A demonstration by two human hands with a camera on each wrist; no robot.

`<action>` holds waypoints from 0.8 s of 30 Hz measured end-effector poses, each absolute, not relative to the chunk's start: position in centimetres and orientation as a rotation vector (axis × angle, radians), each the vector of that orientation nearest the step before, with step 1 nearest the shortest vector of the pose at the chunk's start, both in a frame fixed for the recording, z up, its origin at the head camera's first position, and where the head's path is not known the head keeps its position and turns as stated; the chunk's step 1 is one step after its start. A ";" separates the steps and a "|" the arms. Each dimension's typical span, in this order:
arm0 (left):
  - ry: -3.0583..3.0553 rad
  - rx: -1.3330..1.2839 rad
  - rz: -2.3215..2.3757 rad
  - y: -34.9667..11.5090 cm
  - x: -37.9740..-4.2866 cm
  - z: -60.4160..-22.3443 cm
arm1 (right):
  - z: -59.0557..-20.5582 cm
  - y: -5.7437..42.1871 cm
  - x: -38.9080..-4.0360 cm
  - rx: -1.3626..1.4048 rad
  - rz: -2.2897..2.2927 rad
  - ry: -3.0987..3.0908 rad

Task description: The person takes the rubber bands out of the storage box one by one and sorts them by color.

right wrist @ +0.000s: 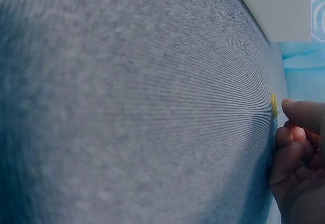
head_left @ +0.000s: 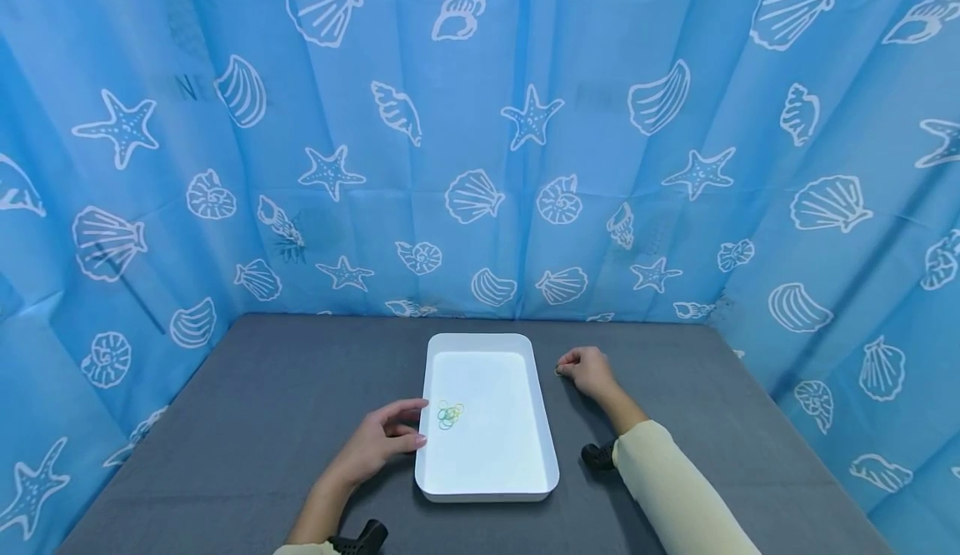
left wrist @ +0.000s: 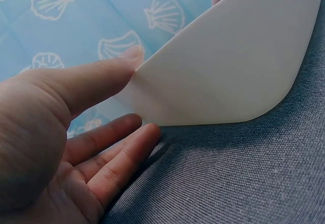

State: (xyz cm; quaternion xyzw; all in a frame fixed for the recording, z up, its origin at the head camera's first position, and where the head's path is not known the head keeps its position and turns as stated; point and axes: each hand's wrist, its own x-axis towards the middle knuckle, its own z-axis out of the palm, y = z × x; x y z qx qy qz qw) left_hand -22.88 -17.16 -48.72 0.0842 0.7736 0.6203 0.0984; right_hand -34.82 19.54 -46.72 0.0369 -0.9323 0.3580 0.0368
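Observation:
A white rectangular tray point(head_left: 495, 488) rests on the grey cloth between my two hands. Several thin green and yellow rubber bands point(head_left: 448, 416) lie inside it, near its left wall. With fairly straight fingers, my left hand point(head_left: 386, 438) touches the tray's left side; the thumb point(left wrist: 129, 56) meets the rim and other fingertips point(left wrist: 150, 132) are low by the wall. Right of the tray, my right hand point(head_left: 590, 370) reaches down to the cloth with bent fingers. By its thumb tip is a yellow rubber band point(right wrist: 274, 105); whether the fingers pinch it is unclear.
A grey cloth-covered table point(head_left: 300, 372) extends around the tray on all sides. Blue curtains point(head_left: 480, 147) with white shells and starfish hang behind it and along both sides. Black wrist devices point(head_left: 597, 456) sit at both wrists.

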 end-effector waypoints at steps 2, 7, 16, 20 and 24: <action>2.290 0.253 1.835 -17.1 -22.9 -48.7 | -46.6 19.6 -34.9 0.104 1.122 -2.862; 2.297 0.259 1.837 -17.1 -22.9 -48.7 | -46.4 19.8 -35.0 0.070 1.157 -2.855; 2.327 0.235 1.815 -17.2 -23.1 -49.2 | -45.3 19.1 -34.6 0.129 1.149 -2.823; 2.321 0.248 1.818 -17.3 -22.9 -49.1 | -44.5 18.6 -34.4 0.164 1.197 -2.793; 2.301 0.260 1.836 -17.3 -22.8 -49.0 | -43.7 18.0 -34.5 0.152 1.237 -2.778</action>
